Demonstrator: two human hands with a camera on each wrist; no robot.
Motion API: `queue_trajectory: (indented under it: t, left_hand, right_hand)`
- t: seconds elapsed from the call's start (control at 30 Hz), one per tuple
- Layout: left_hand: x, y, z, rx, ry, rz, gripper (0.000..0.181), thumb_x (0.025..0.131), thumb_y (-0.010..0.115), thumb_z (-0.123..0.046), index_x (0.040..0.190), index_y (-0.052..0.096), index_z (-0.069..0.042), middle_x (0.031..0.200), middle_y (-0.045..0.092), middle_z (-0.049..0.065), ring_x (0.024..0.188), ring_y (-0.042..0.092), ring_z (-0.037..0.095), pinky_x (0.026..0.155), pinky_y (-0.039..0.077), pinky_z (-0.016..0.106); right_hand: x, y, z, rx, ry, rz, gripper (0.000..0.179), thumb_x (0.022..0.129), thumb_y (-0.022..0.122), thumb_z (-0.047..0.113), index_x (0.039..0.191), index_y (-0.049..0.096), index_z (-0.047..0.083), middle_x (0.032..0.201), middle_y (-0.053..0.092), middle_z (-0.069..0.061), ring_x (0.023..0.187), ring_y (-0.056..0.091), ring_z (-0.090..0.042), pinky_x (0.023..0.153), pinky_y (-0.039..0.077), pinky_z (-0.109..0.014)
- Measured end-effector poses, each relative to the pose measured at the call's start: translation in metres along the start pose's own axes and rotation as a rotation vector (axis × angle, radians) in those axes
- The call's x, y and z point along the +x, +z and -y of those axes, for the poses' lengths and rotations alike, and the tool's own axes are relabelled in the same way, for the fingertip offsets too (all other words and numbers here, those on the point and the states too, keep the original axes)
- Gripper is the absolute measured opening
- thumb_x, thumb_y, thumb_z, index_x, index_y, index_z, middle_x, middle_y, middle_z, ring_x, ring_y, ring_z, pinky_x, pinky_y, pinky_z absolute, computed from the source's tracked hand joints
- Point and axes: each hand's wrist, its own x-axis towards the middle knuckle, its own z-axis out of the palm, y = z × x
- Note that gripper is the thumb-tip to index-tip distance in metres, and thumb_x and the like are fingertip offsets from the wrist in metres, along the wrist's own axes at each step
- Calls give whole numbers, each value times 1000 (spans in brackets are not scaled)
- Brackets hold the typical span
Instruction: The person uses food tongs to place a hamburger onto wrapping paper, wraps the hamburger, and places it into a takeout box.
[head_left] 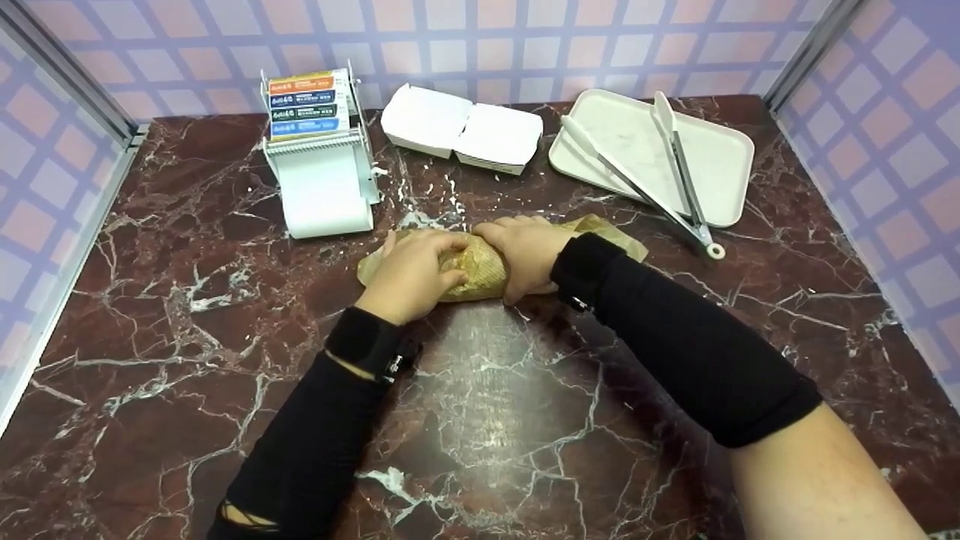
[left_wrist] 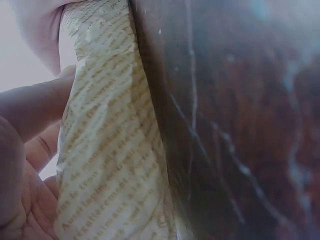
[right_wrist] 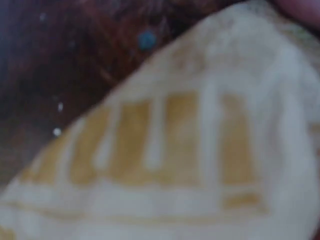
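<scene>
A bundle wrapped in yellowish-brown printed food paper point(head_left: 484, 268) lies on the marble-patterned table. What is inside it stays hidden. My left hand point(head_left: 409, 276) grips the bundle's left part, thumb toward me and fingers on the far side. On the right part my right hand point(head_left: 527, 251) holds it, fingers over the far side and thumb at the near edge. A loose paper end point(head_left: 619, 238) sticks out beyond the right wrist. Slanted lines of print cover the paper point(left_wrist: 107, 135) in the left wrist view. The right wrist view shows a blurred paper flap point(right_wrist: 165, 205).
A dispenser with a white label roll point(head_left: 326, 191) and several coloured boxes stands at the back left. Behind the hands is an open white carton point(head_left: 495, 135). Tongs point(head_left: 684, 180) lie across a white tray point(head_left: 724, 165) at the back right. Patterned walls enclose the table.
</scene>
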Motion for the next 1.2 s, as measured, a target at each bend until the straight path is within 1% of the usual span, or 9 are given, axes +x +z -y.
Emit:
queue_trajectory:
  t: [0.2,0.37,0.47,0.6,0.67,0.8,1.0,1.1,1.2]
  left_hand:
    - [-1,-3,9,-12,-25,5,60,94,75,-45,149,58,-29,164,47,3,158,33,28,131,0,67]
    - [-4,-11,21,-22,-110,48,73,95,70,-54,156,49,-22,171,34,13,160,25,39,130,2,69]
    - [-8,-17,29,-45,-163,62,78,96,70,-54,159,45,-16,168,36,18,152,38,44,128,22,68]
    - [-11,-22,38,-61,-219,61,78,98,68,-53,159,43,-12,158,48,20,137,53,43,117,43,64]
    - [-12,-24,42,-45,-250,58,75,100,64,-52,159,42,-10,157,49,22,139,51,44,119,40,66]
    - [-12,-27,50,-8,-312,22,70,105,59,-48,159,41,-8,160,45,25,143,45,50,120,34,70]
    - [-13,-35,62,-119,-387,-13,66,105,62,-36,157,41,-3,157,50,26,140,51,49,120,39,64]
    - [-13,-37,67,-199,-409,-22,59,104,64,-31,152,47,-1,149,58,24,128,60,43,112,46,58]
    - [-13,-38,70,-249,-413,-36,48,103,66,-28,141,56,0,136,65,21,108,65,35,98,53,50]
  right_hand:
    - [1,2,-2,2,-10,-22,115,66,98,34,161,36,18,158,49,-12,149,41,-39,129,23,-62]
    - [-1,5,-5,-21,-30,-38,118,67,97,40,163,33,17,158,49,-12,146,43,-39,130,24,-60]
    - [-3,6,-7,-31,-42,-50,118,72,92,55,164,29,18,160,46,-12,147,42,-39,130,23,-60]
    - [-4,9,-9,-38,-57,-73,110,83,73,74,166,27,17,163,42,-14,151,39,-39,130,22,-59]
    - [-5,10,-9,-35,-60,-86,105,87,67,75,166,28,17,164,42,-14,151,38,-38,131,21,-58]
    - [-6,12,-9,-29,-65,-104,101,89,68,71,165,30,18,162,44,-13,151,38,-36,131,20,-56]
    - [-7,14,-9,-21,-69,-123,100,89,71,68,165,30,17,161,44,-12,149,38,-37,129,22,-56]
    - [-7,15,-10,-20,-76,-126,99,89,71,67,165,30,17,161,45,-13,150,38,-37,130,21,-56]
    - [-6,16,-10,-23,-79,-128,99,90,70,67,165,29,16,161,45,-14,152,37,-37,131,19,-56]
